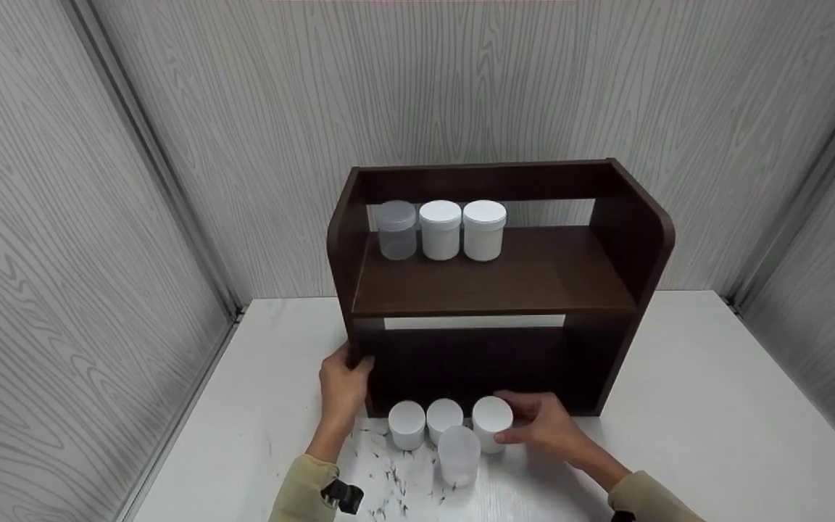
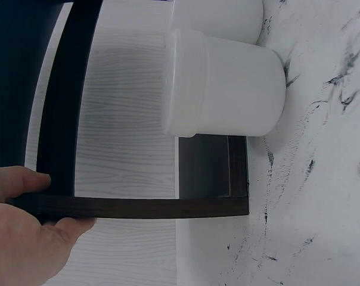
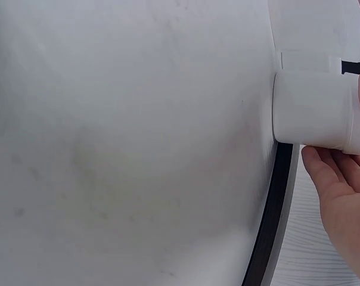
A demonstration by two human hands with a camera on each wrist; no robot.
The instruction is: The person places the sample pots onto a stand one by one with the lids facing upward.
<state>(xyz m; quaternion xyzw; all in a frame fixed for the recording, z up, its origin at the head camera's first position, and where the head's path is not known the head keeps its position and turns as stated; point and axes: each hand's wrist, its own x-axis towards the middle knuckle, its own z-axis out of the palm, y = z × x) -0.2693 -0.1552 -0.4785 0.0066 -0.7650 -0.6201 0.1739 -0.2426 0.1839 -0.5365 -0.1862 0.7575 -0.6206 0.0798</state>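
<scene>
My left hand (image 1: 343, 380) grips the left side panel of a dark brown wooden shelf (image 1: 493, 286), thumb on the inner face and fingers outside. In the left wrist view, the thumb and fingers (image 2: 31, 223) straddle the panel's edge. My right hand (image 1: 544, 426) holds a white lidded jar (image 1: 492, 420) standing on the table before the shelf, with the thumb in front and fingers behind. Left of it stand two more white jars (image 1: 407, 426) (image 1: 444, 419), and a frosted translucent jar (image 1: 459, 457) stands nearer me. The right wrist view shows the held jar (image 3: 314, 110) upright on the tabletop.
On the upper board, toward its left end, a translucent jar (image 1: 396, 230) and two white jars (image 1: 441, 230) (image 1: 484, 230) stand in a row. Dark marks streak the white table (image 1: 280, 435) in front. Grey wood-grain walls (image 1: 475, 87) enclose the back and sides.
</scene>
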